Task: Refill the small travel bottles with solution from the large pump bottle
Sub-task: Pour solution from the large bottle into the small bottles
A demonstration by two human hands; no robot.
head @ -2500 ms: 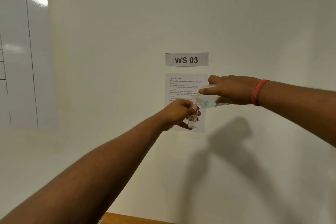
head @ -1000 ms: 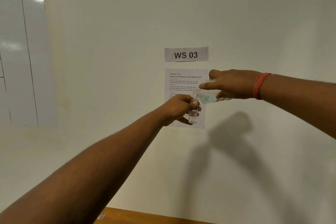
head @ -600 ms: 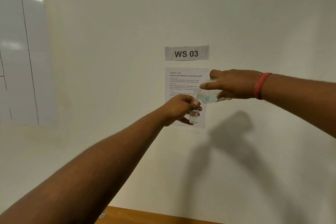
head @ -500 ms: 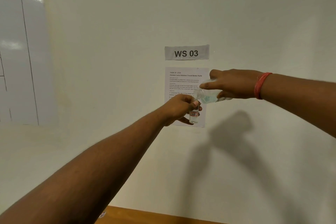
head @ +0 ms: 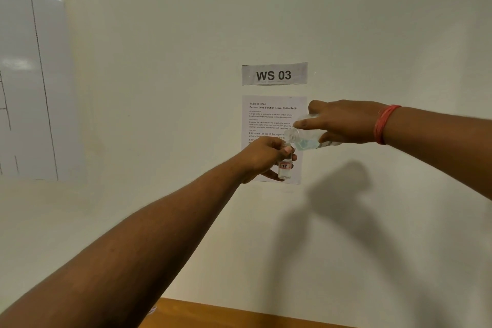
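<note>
The left hand [head: 262, 157] is closed around the small, light travel bottle [head: 285, 168], upright just under the tipped large bottle [head: 306, 138] gripped at its body by the right hand [head: 343, 122]; both look smooth, probably slippery when wet.

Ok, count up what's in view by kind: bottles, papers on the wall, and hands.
Bottles: 2, the small bottle and the large bottle
Wall papers: 2, the WS 03 sign and the instruction sheet
Hands: 2, left hand and right hand
Total: 6
</note>
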